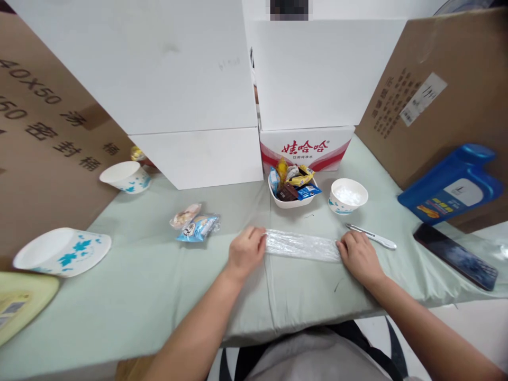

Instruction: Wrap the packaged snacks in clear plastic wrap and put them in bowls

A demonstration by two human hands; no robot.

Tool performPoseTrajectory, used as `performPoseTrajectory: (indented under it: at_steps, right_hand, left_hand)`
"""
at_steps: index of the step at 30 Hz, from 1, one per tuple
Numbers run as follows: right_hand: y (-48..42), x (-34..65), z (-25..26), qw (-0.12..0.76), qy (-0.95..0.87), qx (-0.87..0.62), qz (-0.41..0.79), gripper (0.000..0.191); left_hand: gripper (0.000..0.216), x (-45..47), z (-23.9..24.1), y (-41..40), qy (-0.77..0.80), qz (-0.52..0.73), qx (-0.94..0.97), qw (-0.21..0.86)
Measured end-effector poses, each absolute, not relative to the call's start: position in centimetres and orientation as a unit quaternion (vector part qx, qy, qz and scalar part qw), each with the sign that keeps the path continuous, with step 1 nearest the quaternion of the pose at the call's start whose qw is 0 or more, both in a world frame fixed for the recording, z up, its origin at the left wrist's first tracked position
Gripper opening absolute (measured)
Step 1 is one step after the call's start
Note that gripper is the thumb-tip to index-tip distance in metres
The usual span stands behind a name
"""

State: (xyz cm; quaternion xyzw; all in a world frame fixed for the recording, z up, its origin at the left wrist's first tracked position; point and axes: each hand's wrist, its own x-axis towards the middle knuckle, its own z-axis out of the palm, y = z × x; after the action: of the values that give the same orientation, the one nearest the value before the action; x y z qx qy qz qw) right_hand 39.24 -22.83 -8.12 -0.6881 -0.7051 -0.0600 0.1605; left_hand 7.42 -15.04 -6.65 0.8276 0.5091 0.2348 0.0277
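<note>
A folded strip of clear plastic film (302, 245) lies flat on the pale green tablecloth (159, 286) in front of me. My left hand (246, 251) is closed on its left end, fingers curled over the edge. My right hand (357, 255) is closed on its right end in the same way. The strip is stretched straight between the two hands.
Behind the strip stand a white bowl of wrapped snacks (291, 186) and a small bowl of white powder (348, 196). A white-handled knife (372, 236) lies by my right hand, a phone (456, 255) and blue bottle (452, 185) further right. Two snack packets (196, 223) and bowls (63, 251) lie left; boxes behind.
</note>
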Motion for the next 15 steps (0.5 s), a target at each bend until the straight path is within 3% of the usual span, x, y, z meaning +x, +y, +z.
performPoseTrajectory:
  at_steps: [3, 7, 15]
  right_hand:
    - [-24.0, 39.1, -7.6, 0.227, -0.694, -0.683, 0.036, 0.020]
    - [-26.7, 38.3, -5.6, 0.311, -0.687, -0.628, 0.190, 0.011]
    - [-26.9, 35.7, 1.5, 0.297, -0.620, -0.478, 0.546, 0.025]
  left_hand:
    - [0.024, 8.8, -6.7, -16.1, 0.367, 0.187, 0.907, 0.083]
    - [0.032, 9.9, -6.4, -17.2, 0.307, 0.121, 0.938, 0.108]
    - [0.042, 10.5, -6.4, -19.2, 0.155, 0.087, 0.968, 0.178]
